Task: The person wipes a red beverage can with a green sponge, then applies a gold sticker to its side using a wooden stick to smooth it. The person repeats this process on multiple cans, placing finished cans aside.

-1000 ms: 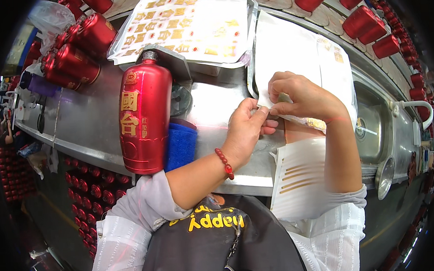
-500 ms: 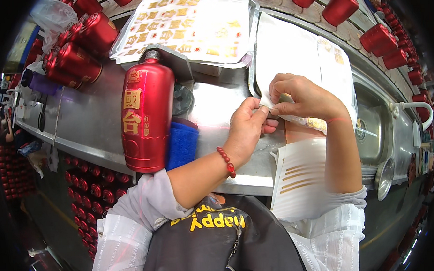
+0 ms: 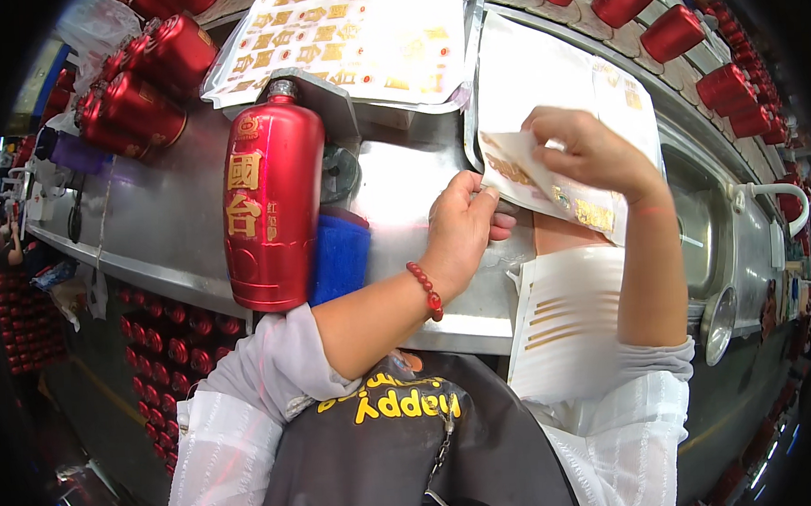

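A big red bottle (image 3: 273, 214) with gold characters lies on the steel bench (image 3: 142, 237), neck pointing away, against a blue pad (image 3: 340, 256). My left hand (image 3: 459, 228) pinches the near corner of a white sticker sheet (image 3: 547, 188) with gold marks. My right hand (image 3: 582, 150) grips the same sheet from above and lifts it off the bench. A red bead bracelet (image 3: 425, 291) sits on my left wrist.
A tray of gold sticker sheets (image 3: 360, 38) lies behind the bottle. A white backing sheet (image 3: 562, 323) hangs over the bench's near edge. Red bottles (image 3: 140, 84) are piled at the far left, red caps (image 3: 676, 29) line the far right, and a sink (image 3: 703, 231) is to the right.
My right hand has risen and pulled the sticker sheet up off the bench; before, both hands were close together low on the sheet. The bottle has not moved.
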### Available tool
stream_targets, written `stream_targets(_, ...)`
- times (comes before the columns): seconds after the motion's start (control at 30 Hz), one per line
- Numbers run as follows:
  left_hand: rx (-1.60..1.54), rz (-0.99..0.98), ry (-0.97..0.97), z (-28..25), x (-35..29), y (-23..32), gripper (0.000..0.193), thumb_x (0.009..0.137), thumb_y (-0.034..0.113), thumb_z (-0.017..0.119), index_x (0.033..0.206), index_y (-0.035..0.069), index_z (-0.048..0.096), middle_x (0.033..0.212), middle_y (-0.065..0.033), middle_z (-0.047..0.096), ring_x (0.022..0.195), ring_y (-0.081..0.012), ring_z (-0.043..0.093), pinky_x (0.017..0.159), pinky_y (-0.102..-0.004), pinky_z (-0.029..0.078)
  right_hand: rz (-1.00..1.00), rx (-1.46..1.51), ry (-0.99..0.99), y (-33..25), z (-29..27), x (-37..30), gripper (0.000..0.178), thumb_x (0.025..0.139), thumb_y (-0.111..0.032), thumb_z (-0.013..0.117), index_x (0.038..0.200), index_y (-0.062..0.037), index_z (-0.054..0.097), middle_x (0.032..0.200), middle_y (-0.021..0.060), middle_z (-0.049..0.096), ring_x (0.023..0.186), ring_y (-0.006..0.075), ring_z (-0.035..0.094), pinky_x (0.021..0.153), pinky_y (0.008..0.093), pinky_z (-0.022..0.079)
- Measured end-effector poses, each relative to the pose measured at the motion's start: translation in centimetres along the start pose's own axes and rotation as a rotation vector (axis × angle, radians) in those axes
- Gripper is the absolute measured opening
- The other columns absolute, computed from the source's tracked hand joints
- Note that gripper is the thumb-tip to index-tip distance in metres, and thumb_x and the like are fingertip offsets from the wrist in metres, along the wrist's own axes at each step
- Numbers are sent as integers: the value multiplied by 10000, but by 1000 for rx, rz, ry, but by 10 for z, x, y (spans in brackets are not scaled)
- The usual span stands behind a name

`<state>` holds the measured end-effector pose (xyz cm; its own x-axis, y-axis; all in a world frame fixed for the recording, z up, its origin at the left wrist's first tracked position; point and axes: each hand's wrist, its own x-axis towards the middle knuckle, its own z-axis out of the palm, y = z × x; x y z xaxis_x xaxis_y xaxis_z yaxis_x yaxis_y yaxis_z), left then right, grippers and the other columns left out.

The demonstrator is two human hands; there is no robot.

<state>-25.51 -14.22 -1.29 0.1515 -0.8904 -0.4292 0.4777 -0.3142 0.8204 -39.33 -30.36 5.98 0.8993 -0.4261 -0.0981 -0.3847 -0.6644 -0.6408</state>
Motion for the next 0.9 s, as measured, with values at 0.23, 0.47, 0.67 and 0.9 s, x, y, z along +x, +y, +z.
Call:
stream_targets(0.23, 41, -66, 46, 2, -4, 4, 184, 1006, 180, 504, 1100, 29, 555, 1018, -79, 616, 828, -180, 662, 703, -300, 558, 119, -253, 212, 36, -79, 13, 110, 885, -59, 560, 914, 46, 573, 883, 89, 617, 804, 196, 565, 770, 325, 478)
stream_targets(0.47, 43, -46, 47, -2, -2, 1, 208, 1012, 176, 490, 1143, 24, 543, 1077, -84, 612, 849, -172, 656, 717, -298, 561, 190, -910, 507, 61, -80, 33, 577, 883, -472, 698, 1157, 35, 661, 1112, 264, 643, 1035, 410, 628, 910, 472, 508)
stream_targets(0.67, 33, -32, 6, 4, -5, 0, 218, 1013, 169, 482, 1170, 28, 534, 1104, -83, 610, 858, -164, 652, 723, -287, 560, 476, -720, 305, 107, -13, 25, 360, 894, -261, 643, 1121, 16, 677, 1077, 280, 658, 1001, 428, 644, 906, 470, 505)
stream_targets(0.9, 59, -39, 34, 5, -7, 2, 268, 1014, 203, 511, 1204, 14, 511, 1108, -96, 609, 858, -165, 647, 718, -285, 557, 312, -587, 562, 113, -89, 23, 185, 947, -165, 569, 1016, -14, 651, 861, 259, 647, 766, 408, 640, 742, 423, 529)
